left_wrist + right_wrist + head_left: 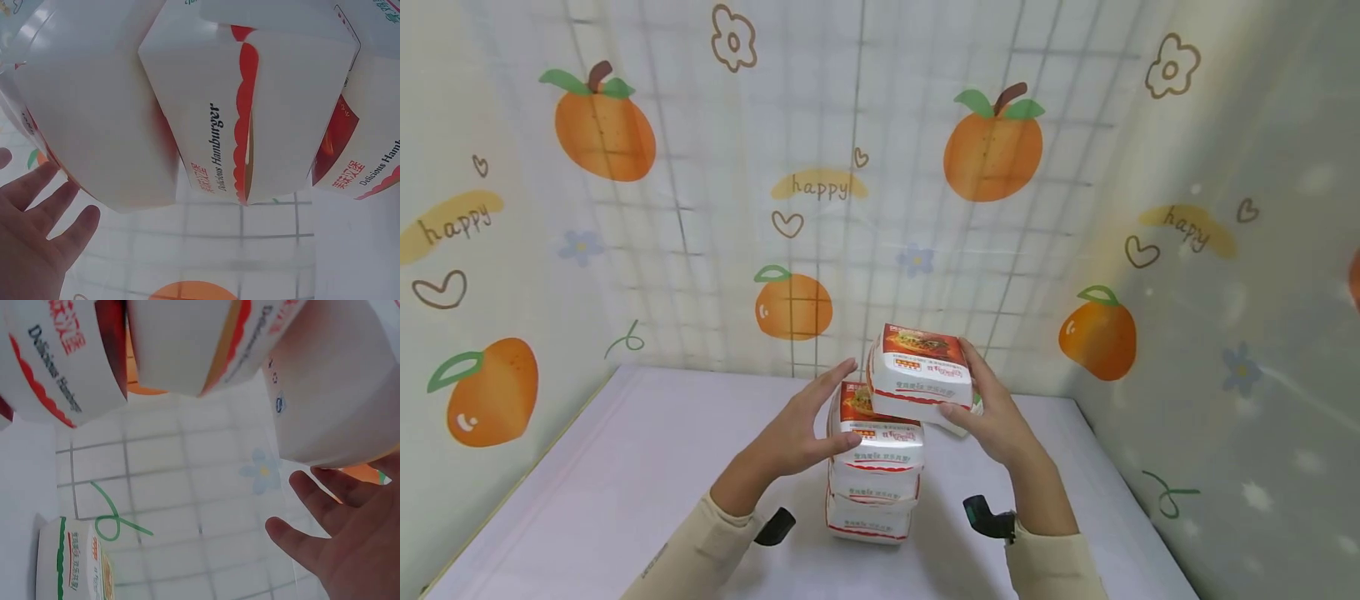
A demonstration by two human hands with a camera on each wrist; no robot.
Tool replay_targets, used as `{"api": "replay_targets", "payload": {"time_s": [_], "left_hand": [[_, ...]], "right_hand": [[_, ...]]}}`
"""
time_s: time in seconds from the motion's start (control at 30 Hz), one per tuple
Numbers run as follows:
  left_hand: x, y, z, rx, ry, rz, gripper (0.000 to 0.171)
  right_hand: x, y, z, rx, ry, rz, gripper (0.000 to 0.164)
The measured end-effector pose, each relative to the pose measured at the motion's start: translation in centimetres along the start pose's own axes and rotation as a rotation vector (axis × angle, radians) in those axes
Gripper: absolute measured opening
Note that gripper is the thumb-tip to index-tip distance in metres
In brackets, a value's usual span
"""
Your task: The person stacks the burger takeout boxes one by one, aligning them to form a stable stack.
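Note:
In the head view, three white hamburger boxes stand in a stack, the top box (887,446) showing a burger picture and red trim. Above it, shifted to the right, is a tilted hamburger box (921,375). My right hand (1000,417) grips this upper box at its right side, thumb in front and fingers behind. My left hand (786,437) is at the left of the stack's top box, thumb and fingers spread and fairly straight. In the left wrist view, the left hand's fingertips (87,219) are close to a box side; whether they touch is unclear.
A green-trimmed box (53,562) stands on the table behind the stack, mostly hidden in the head view. The white table (647,467) reaches back to a curtain (715,208) printed with oranges, with curtain on both sides too.

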State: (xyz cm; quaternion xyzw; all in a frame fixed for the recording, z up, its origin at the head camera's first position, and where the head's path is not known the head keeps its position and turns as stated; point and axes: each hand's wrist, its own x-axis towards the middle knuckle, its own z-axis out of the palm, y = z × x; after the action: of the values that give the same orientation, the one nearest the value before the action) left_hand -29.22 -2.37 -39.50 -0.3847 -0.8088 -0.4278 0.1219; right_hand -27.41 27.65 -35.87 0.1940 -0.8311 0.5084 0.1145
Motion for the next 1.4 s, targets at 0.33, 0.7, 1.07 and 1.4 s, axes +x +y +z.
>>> {"api": "replay_targets", "payload": {"time_s": [0.33, 0.7, 1.07, 1.4], "left_hand": [[0.1, -0.2, 0.1, -0.047, 0.001, 0.008, 0.091], [0.3, -0.5, 0.1, -0.049, 0.022, 0.014, 0.088], [0.1, -0.7, 0.0, -0.06, 0.036, -0.002, 0.085], [-0.2, -0.5, -0.1, -0.062, 0.048, -0.046, 0.084]], "right_hand": [[0.1, -1.0, 0.9, -0.02, -0.024, -0.007, 0.098], [0.0, -1.5, 1.8, 0.004, -0.06, -0.03, 0.092], [-0.1, -1.5, 1.8, -0.046, -0.1, -0.106, 0.093], [-0.5, -1.5, 1.7, -0.093, -0.089, -0.079, 0.109]]}}
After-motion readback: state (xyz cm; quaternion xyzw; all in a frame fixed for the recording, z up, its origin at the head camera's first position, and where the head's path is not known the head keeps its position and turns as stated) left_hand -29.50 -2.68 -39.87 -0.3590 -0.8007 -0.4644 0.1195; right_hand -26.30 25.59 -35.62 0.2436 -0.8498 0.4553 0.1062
